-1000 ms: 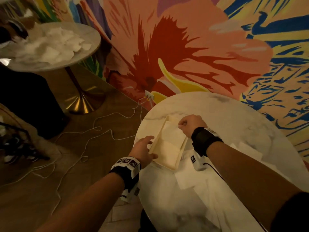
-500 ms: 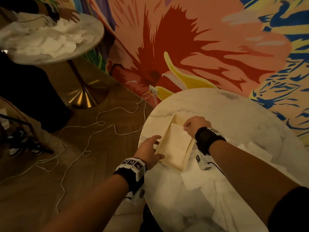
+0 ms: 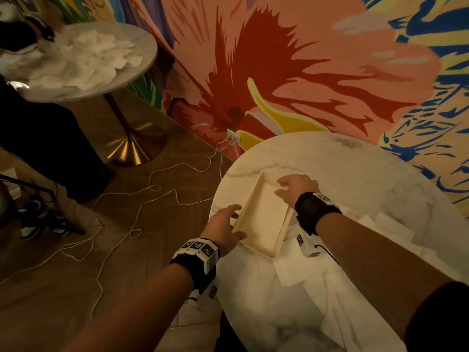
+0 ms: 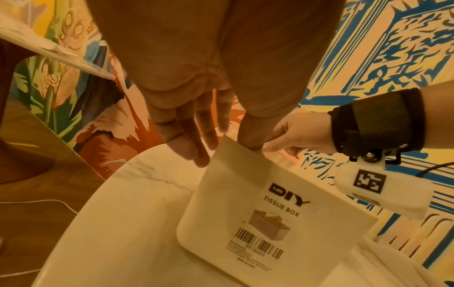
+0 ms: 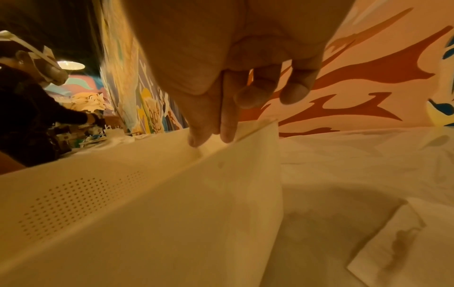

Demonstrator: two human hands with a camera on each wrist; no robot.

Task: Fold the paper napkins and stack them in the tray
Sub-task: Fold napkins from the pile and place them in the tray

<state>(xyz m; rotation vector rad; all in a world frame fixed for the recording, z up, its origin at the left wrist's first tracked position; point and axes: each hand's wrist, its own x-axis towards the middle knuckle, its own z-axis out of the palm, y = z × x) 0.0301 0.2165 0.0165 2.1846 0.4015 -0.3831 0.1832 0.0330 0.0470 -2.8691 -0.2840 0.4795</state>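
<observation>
A cream rectangular tray (image 3: 256, 250) lies near the left edge of the round marble table (image 3: 355, 174), with a folded white napkin (image 3: 264, 214) inside. My left hand (image 3: 223, 224) grips the tray's left wall, thumb on the rim and fingers outside. My right hand (image 3: 291, 186) holds the far right rim between thumb and forefinger. In the left wrist view the tray's outer face (image 4: 258, 203) carries a printed label. The right wrist view shows my thumb and forefinger tips (image 5: 196, 139) at the tray's wall (image 5: 196, 213). Loose unfolded napkins (image 3: 294, 270) lie under my right forearm.
More loose napkins (image 3: 368, 224) spread across the table's right and near side. A second round table (image 3: 142, 47) at the back left holds a heap of napkins (image 3: 83, 54), with another person (image 3: 15, 34) beside it. White cables (image 3: 152, 189) trail over the wooden floor. The painted wall stands just behind.
My right hand has uncurled from a fist, its fingers now stretched along the tray's far rim. My left hand has stayed on the tray's left side.
</observation>
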